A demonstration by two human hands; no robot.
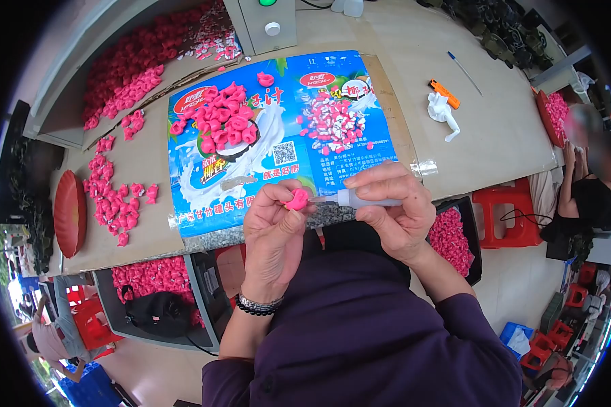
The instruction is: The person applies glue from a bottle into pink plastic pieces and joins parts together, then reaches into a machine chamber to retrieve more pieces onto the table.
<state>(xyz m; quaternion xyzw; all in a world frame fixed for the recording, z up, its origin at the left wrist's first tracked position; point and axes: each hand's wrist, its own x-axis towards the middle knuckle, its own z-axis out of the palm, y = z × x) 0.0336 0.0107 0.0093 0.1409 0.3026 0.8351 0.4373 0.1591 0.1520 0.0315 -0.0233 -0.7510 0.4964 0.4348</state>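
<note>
My left hand [273,234], with dark beaded bracelets at the wrist, pinches a small hollow pink piece [297,199] between thumb and fingers. In my right hand [402,211] is a small translucent squeeze bottle [370,200], lying sideways with its thin nozzle pointing left at the pink piece. The tip is at or very near the piece; contact cannot be made out. Beyond my hands, a blue printed cardboard sheet [251,183] carries a heap of similar pink pieces [225,119] on the left. A pile of smaller pink-and-white bits [332,121] lies on its right.
More pink pieces [112,197] trail along the table's left side near a red dish [70,214]. An orange tool [445,94], a crumpled white tissue [441,115] and a pen [464,72] lie right. Filled bins [453,241] stand below the edge. Other people sit at both sides.
</note>
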